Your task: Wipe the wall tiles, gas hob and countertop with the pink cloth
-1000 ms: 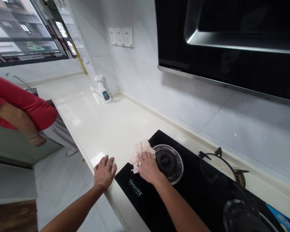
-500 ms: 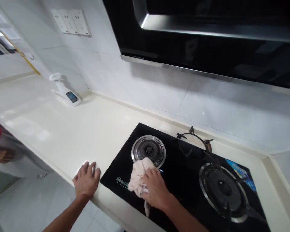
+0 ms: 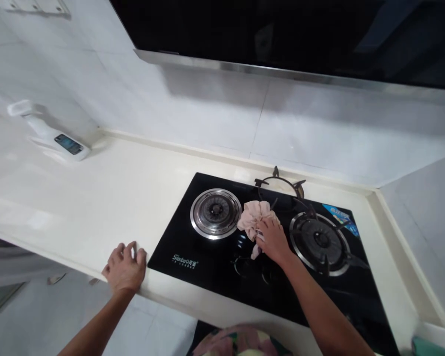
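My right hand (image 3: 273, 241) is closed on a bunched pale pink cloth (image 3: 255, 216), pressed to the black glass of the gas stove (image 3: 211, 277) between its two burners. Just left of the cloth lies the left burner (image 3: 215, 212), bare of a pot stand, with a shiny metal ring. The right burner (image 3: 321, 242) still carries its dark pot stand. My left hand (image 3: 125, 267) rests on the pale counter's front edge, left of the stove, fingers apart and holding nothing.
A loose pot stand (image 3: 282, 185) leans behind the stove near the wall. On the counter (image 3: 107, 198), a white spray bottle (image 3: 55, 136) lies at the far left. The black range hood (image 3: 282, 44) hangs overhead. Something green (image 3: 430, 346) shows at bottom right.
My right hand has moved the cloth from the left burner's front edge rightward and back, to between the burners. My left hand stays on the counter edge. The view has turned right.
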Tool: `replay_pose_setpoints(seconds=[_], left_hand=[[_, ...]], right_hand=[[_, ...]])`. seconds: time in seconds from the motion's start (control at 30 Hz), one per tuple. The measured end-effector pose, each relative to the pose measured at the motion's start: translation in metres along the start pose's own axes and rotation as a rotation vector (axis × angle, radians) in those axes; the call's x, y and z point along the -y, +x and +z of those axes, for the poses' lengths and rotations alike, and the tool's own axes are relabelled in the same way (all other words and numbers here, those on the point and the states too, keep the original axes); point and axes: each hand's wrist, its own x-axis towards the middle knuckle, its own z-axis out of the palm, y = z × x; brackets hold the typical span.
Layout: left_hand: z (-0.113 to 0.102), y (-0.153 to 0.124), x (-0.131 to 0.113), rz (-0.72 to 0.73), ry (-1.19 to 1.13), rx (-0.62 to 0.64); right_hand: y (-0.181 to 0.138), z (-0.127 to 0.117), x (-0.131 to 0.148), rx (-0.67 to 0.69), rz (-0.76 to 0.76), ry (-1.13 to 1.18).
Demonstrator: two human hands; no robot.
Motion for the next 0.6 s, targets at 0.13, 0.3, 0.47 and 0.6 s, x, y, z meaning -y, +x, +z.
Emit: replay_pose_setpoints(seconds=[0.13,0.3,0.47,0.6], left_hand=[[-0.001,-0.001,-0.001,0.015,0.001,0.004],[-0.002,-0.002,-0.003,0.016,0.002,-0.008],[0.0,-0.005,-0.003,0.028,0.001,-0.032],[0.003,-0.007,0.0,0.041,-0.005,-0.059]], right_hand=[[-0.031,-0.002,-0.015,0.015,-0.019,0.037],[-0.06,0.002,-0.016,0.021,-0.05,0.1],[-0.079,0.007,-0.011,0.048,-0.125,0.196],[-0.069,0.012,-0.006,0.042,-0.065,0.187]])
